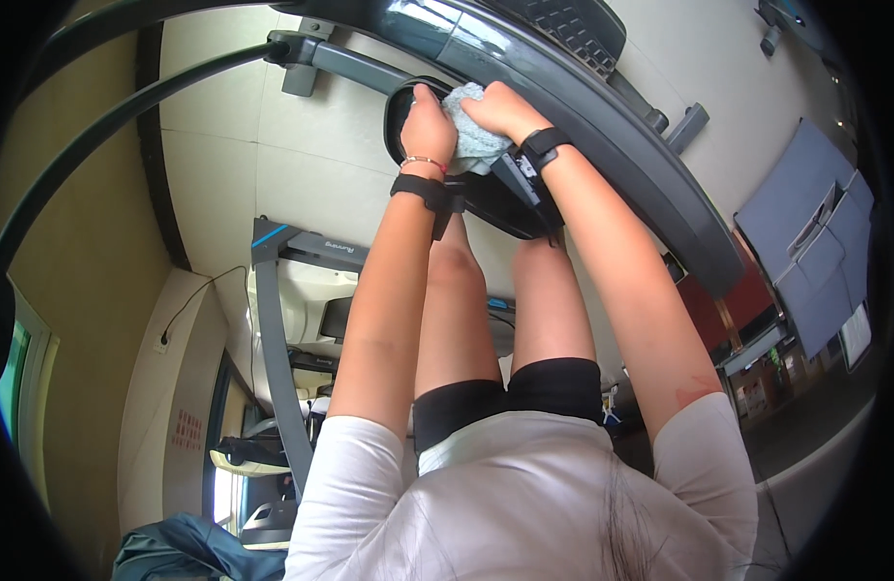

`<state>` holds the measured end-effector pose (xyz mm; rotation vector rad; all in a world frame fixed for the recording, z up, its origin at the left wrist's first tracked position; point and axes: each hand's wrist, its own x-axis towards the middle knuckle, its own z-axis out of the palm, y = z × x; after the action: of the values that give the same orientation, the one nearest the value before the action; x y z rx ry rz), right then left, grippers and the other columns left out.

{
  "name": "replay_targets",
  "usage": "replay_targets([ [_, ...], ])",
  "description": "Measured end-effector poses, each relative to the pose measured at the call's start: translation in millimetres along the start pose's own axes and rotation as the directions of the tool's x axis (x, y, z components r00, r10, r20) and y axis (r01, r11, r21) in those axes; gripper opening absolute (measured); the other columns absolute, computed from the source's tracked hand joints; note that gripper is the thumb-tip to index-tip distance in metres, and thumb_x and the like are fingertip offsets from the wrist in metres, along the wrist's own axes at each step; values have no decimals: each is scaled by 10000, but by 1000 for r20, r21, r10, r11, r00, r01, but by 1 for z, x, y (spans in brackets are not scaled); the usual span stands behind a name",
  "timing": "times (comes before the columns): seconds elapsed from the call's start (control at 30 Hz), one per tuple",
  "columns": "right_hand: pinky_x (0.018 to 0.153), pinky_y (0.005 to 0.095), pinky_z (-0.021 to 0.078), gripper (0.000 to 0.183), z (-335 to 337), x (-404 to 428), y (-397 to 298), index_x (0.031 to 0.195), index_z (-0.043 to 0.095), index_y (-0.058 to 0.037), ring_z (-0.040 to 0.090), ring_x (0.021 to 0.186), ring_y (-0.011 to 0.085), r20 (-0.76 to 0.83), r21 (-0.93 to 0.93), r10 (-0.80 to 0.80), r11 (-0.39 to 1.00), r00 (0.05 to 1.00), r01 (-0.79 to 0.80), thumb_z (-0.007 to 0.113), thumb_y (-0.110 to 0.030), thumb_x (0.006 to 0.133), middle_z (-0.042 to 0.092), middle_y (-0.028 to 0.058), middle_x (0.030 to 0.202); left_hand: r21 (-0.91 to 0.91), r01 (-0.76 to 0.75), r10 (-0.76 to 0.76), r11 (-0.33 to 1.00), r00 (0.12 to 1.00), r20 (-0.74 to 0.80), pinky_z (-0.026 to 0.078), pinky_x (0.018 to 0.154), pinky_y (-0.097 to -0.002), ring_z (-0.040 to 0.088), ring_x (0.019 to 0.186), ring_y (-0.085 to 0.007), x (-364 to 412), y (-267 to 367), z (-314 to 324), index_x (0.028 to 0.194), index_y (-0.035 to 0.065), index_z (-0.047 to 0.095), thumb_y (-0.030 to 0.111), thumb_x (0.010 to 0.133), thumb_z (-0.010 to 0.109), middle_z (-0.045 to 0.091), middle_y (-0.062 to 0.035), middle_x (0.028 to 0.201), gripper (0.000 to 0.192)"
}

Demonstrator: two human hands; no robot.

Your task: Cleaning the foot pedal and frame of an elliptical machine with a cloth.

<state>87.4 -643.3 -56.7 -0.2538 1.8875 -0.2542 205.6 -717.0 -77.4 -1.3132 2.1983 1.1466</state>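
Observation:
A crumpled pale blue-green cloth (476, 138) is bunched between my two hands, over a black foot pedal (494, 207) of an elliptical trainer. My left hand (428, 129) is curled at the cloth's left edge, inside the raised rim at the pedal's far end; its fingertips are hidden. From the right, my right hand (504, 110) grips the cloth near its top, with the fingers folded into it. Black straps with small devices circle both wrists. Below my right wrist, a dark box-like part (518, 178) sits against the pedal.
The trainer's grey side housing (585, 138) curves past my right arm, with a second, textured pedal (574, 33) beyond it. A curved handlebar (113, 120) rises at left. Behind my legs stands a grey treadmill frame (276, 348). A blue-grey folded panel (810, 232) is at right.

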Motion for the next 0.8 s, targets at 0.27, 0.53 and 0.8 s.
replay_targets([
  [0.27,876,410,472,488,7,8,-43,987,662,35,601,1010,389,44,-140,13,990,999,-6,588,-380,742,628,264,1034,-63,-3,-2,998,997,-80,481,671,-481,610,794,-411,15,-25,-13,988,29,421,83,810,578,620,-211,821,244],
  [0.53,901,402,458,510,13,46,-83,1063,653,-3,605,1044,344,72,-298,-28,953,997,49,600,-389,734,636,212,1089,-202,45,-72,978,990,-125,445,686,-450,568,772,-426,42,-42,-29,942,15,397,3,784,592,565,-219,769,251],
  [0.8,899,392,450,498,15,49,-99,1057,663,-15,606,1044,338,96,-346,-45,935,994,76,602,-385,730,642,203,1083,-176,66,-98,982,979,-178,465,681,-472,595,818,-425,36,-44,-29,987,24,407,36,807,563,610,-224,855,238],
])
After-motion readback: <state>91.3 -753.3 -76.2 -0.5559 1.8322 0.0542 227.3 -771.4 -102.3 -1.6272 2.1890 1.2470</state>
